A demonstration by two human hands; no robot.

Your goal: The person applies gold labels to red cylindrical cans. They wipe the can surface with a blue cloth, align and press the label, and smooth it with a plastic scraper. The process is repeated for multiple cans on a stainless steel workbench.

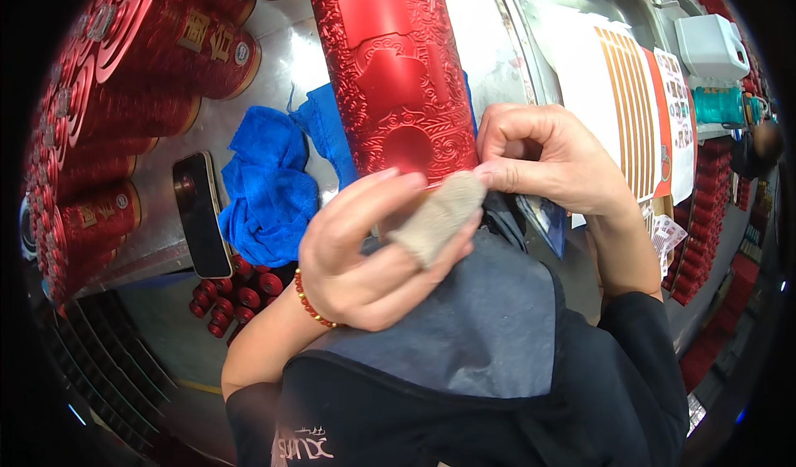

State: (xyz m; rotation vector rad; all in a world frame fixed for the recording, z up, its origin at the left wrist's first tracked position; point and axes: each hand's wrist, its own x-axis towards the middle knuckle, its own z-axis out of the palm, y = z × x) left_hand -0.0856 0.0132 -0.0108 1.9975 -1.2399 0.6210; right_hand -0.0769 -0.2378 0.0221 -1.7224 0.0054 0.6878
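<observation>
A large red metallic bottle (394,73), embossed all over, lies on the bench with its near end toward me. At that end is my left hand (365,256), its fingers stretched out and apart. One of its fingers wears a beige cloth finger sleeve (441,217), whose tip is by the bottle's near rim. My right hand (551,156) is closed in a pinch at the rim's right side, its thumb close to the sleeve tip. Whatever sits between its thumb and finger is too small or hidden to name. Blue cloth (326,131) lies under the bottle.
Several similar red bottles (178,48) crowd the left of the metal bench (286,48). A crumpled blue cloth (267,185) lies beside a phone (201,214). To the right are sheets with orange-brown strips (626,111) and a white jug (711,46). Small red pieces (236,297) sit below the bench edge.
</observation>
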